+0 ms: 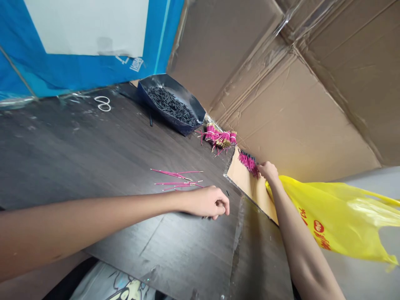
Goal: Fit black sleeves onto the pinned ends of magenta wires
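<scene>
My left hand [208,202] is low over the dark table, its fingers curled in. What they hold, if anything, is hidden. Just beyond it lie several loose pink wires [178,183] with bare metallic ends. My right hand [268,170] reaches to the right edge of a pile of pink wires with black sleeves [248,163], which rests on a cardboard sheet [242,175]. Its fingers are pinched together at the pile, and whether a wire is between them cannot be made out. A tiny black sleeve [228,193] lies near my left fingertips.
A dark tray [187,129] full of short black tubes stands against the cardboard wall [300,121]. Bundled pink wires [220,136] lie beside it. White rubber bands [103,103] are at the back left. A yellow plastic bag [343,221] hangs at the right.
</scene>
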Tool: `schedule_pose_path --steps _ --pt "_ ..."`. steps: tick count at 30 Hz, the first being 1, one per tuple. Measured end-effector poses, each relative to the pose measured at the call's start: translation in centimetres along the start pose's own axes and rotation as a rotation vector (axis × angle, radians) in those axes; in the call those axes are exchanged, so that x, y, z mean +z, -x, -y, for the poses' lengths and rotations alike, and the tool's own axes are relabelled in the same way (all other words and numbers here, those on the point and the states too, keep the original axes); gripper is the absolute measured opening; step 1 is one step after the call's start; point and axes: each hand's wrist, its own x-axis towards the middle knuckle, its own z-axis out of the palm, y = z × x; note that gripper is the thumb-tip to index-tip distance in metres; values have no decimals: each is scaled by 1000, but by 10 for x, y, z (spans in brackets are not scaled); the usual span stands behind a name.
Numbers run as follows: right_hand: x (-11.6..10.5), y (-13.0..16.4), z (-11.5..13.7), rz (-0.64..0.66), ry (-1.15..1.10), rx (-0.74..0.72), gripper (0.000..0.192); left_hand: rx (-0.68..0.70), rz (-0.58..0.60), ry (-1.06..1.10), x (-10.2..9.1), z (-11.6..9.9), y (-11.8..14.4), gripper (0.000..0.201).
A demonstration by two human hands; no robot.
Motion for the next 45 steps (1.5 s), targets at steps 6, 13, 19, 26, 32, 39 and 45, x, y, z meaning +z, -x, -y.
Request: schedule_pose_path --steps 6,13,19,26,32,39,45 --pt "1 3 3 -29 32 2 39 4 -5 -14 1 1 -1 33" --pt "5 9 9 -53 75 12 40 27 -17 -27 1 2 -2 33" --pt "12 14 9 -54 109 -6 39 25 -24 -27 2 1 -2 31" --pt "15 12 7 -10 109 -11 41 26 -19 -35 1 1 -1 32" --pt "-5 8 -2 -9 78 -41 41 24 -19 -44 1 1 -2 32" --pt "-21 -3 14 -40 78 -69 42 24 -19 -32 2 1 -3 32" --pt "-25 3 35 -76 105 -70 37 20 -2 50 0 4 -4 29"
